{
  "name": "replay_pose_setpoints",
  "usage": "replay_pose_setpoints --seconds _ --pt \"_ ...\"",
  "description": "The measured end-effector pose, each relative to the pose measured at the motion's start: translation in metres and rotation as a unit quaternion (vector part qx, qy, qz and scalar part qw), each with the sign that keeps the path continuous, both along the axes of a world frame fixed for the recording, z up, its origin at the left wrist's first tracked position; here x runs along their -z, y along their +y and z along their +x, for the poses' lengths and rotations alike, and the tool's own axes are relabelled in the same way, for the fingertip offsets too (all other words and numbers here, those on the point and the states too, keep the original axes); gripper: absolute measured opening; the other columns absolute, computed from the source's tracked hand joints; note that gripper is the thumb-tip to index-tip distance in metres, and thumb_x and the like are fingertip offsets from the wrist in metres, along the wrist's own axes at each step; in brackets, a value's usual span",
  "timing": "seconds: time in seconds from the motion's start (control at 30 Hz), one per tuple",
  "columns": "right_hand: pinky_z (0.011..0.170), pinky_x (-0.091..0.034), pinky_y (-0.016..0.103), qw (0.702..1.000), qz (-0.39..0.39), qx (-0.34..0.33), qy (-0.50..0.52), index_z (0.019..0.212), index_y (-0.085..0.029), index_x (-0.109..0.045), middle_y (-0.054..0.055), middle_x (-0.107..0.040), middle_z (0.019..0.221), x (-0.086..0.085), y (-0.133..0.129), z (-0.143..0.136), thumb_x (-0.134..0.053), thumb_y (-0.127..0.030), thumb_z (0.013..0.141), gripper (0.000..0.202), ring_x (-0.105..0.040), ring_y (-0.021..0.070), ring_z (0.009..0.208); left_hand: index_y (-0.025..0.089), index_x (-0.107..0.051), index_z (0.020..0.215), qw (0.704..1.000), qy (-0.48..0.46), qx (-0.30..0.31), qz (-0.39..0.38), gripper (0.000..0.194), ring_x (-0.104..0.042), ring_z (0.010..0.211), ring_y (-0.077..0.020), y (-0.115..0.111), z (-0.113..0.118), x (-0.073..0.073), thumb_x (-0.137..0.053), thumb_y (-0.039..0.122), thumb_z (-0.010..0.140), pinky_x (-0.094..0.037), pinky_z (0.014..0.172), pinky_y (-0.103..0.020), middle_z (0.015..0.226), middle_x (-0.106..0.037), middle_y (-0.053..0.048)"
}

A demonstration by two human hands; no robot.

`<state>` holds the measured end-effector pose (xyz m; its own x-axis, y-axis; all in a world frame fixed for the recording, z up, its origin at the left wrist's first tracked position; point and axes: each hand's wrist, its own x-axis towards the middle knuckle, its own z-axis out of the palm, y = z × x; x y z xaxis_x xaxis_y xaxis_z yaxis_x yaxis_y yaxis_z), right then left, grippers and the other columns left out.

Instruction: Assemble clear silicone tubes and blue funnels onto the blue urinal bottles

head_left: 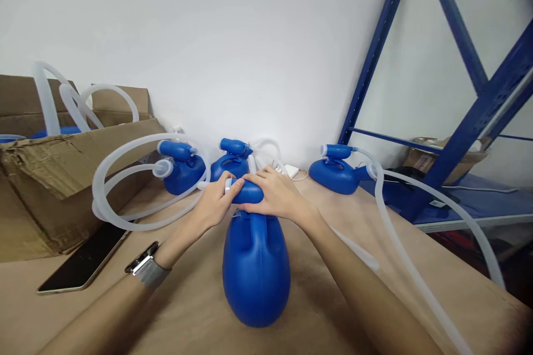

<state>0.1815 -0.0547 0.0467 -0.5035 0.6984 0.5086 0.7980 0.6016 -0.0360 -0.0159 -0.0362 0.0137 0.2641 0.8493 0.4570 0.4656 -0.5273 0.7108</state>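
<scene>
Right in front of me a blue plastic jug (256, 277) with a moulded handle stands on the table. Just above its top lies a blue bottle-shaped piece (250, 192) with a white cap at its left end. My left hand (217, 199) pinches the capped end between thumb and fingers. Wrapped over the other end is my right hand (275, 191), its fingers lying along the piece's top and its thumb beneath. A translucent hose (353, 248) runs on the table behind my right forearm. A watch sits on my left wrist.
Similar blue jugs with hoses stand behind, a left one (185, 175), a middle one (230, 166) and a right one (337, 175). A cardboard box (79, 177) holding more hoses is at left, a dark tablet (89, 258) beside it. Blue shelving (441, 177) borders the right.
</scene>
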Motion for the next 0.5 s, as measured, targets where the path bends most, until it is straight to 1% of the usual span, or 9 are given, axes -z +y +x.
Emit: replay_pose_setpoints --seconds 0.07,0.13,0.2,0.3,0.4,0.43,0.5 --pt "0.072 -0.044 0.034 1.0 0.005 -0.008 0.003 0.122 -0.024 -0.069 0.008 -0.072 0.097 0.001 0.002 0.0 -0.077 -0.062 0.079 0.057 -0.059 0.0284 0.098 0.024 -0.05 0.091 0.999 -0.021 0.021 -0.029 0.043 -0.056 0.047 -0.0181 -0.001 0.0 0.0 -0.037 0.064 0.099 -0.04 0.053 -0.028 0.05 -0.053 0.007" --pt "0.07 -0.043 0.033 1.0 0.008 -0.021 0.007 0.121 -0.025 -0.07 0.007 -0.072 0.096 0.002 0.004 0.001 -0.076 -0.063 0.079 0.057 -0.058 0.0277 0.097 0.024 -0.048 0.091 0.997 -0.049 0.044 -0.045 0.042 -0.051 0.04 -0.016 -0.001 -0.001 0.003 -0.036 0.063 0.1 -0.039 0.048 -0.026 0.046 -0.052 0.009" --pt "0.07 -0.042 0.033 1.0 0.008 -0.028 0.011 0.121 -0.025 -0.07 0.006 -0.072 0.096 0.002 0.005 0.003 -0.077 -0.063 0.079 0.057 -0.058 0.0271 0.097 0.025 -0.047 0.089 0.994 -0.077 0.059 -0.048 0.041 -0.049 0.038 -0.015 -0.001 0.0 0.008 -0.036 0.063 0.099 -0.037 0.045 -0.025 0.046 -0.052 0.009" --pt "0.07 -0.042 0.033 0.999 0.008 -0.031 0.015 0.122 -0.025 -0.071 0.006 -0.072 0.096 0.003 0.007 0.004 -0.078 -0.062 0.078 0.058 -0.058 0.0265 0.097 0.025 -0.046 0.087 0.991 -0.107 0.062 -0.047 0.041 -0.049 0.038 -0.0146 -0.002 0.002 0.011 -0.038 0.063 0.099 -0.035 0.042 -0.023 0.045 -0.049 0.01" --pt "0.073 -0.044 0.033 0.999 0.005 -0.04 0.022 0.124 -0.024 -0.07 0.006 -0.072 0.097 0.002 0.006 0.004 -0.08 -0.06 0.078 0.059 -0.059 0.0259 0.097 0.023 -0.052 0.091 0.995 -0.075 0.052 -0.033 0.04 -0.055 0.045 -0.0157 -0.003 -0.001 0.006 -0.042 0.061 0.099 -0.04 0.048 -0.025 0.05 -0.052 0.008" --pt "0.073 -0.044 0.033 0.999 0.001 -0.043 0.025 0.125 -0.024 -0.07 0.006 -0.072 0.097 0.001 0.006 0.004 -0.08 -0.059 0.078 0.06 -0.059 0.0258 0.097 0.023 -0.056 0.097 0.997 -0.053 0.047 -0.02 0.039 -0.059 0.051 -0.0168 -0.002 -0.003 0.003 -0.045 0.061 0.098 -0.043 0.052 -0.026 0.055 -0.056 0.007" --pt "0.073 -0.044 0.033 0.999 -0.013 -0.045 0.027 0.126 -0.024 -0.07 0.006 -0.072 0.1 0.0 0.004 0.004 -0.081 -0.058 0.078 0.06 -0.059 0.026 0.099 0.022 -0.061 0.109 0.999 -0.024 0.041 0.023 0.039 -0.067 0.073 -0.0202 -0.001 -0.007 -0.004 -0.052 0.057 0.095 -0.048 0.061 -0.028 0.076 -0.068 0.001"
